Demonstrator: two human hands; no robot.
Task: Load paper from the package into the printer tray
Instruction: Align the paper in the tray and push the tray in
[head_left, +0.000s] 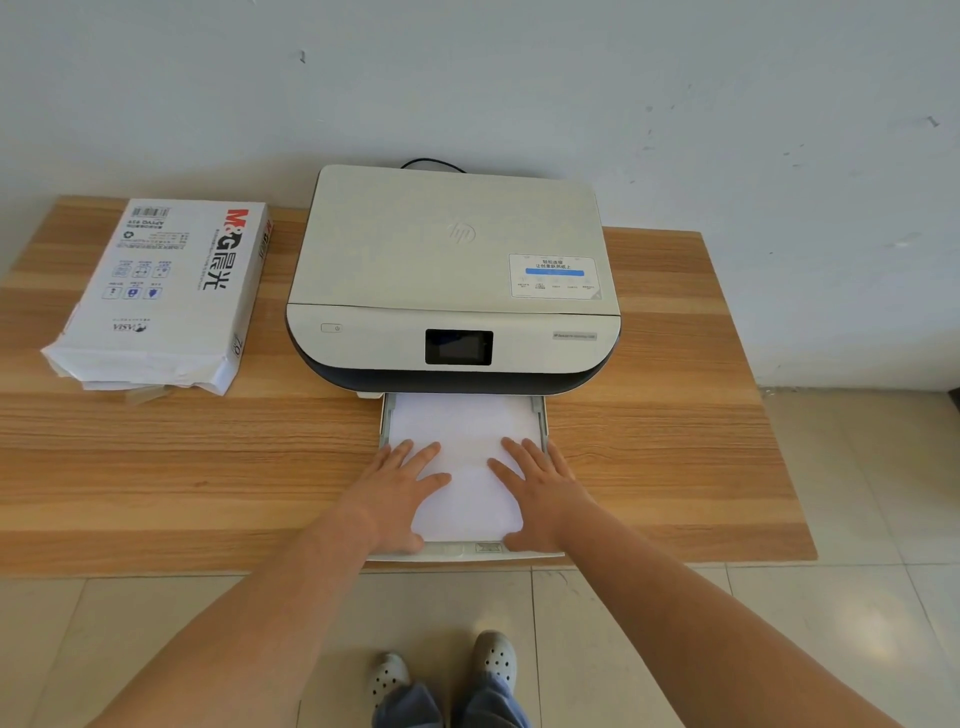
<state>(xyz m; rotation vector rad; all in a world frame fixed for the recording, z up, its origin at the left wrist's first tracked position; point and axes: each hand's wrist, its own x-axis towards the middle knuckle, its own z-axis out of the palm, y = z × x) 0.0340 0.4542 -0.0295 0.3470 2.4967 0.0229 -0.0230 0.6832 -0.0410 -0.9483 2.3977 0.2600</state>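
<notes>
A white printer (452, 270) stands at the middle of the wooden table, its paper tray (540, 415) pulled out toward me. A stack of white paper (465, 441) lies flat in the tray. My left hand (400, 491) rests palm down on the stack's left side, fingers spread. On the right side my right hand (540, 488) lies flat in the same way. The opened paper package (161, 291), white with red and black print, lies on the table to the printer's left, its torn end facing me.
The wooden table (675, 441) reaches past the printer on both sides and ends at a front edge just below the tray. A black cable (434, 163) runs behind the printer by the wall. Tiled floor and my feet (447, 670) show below.
</notes>
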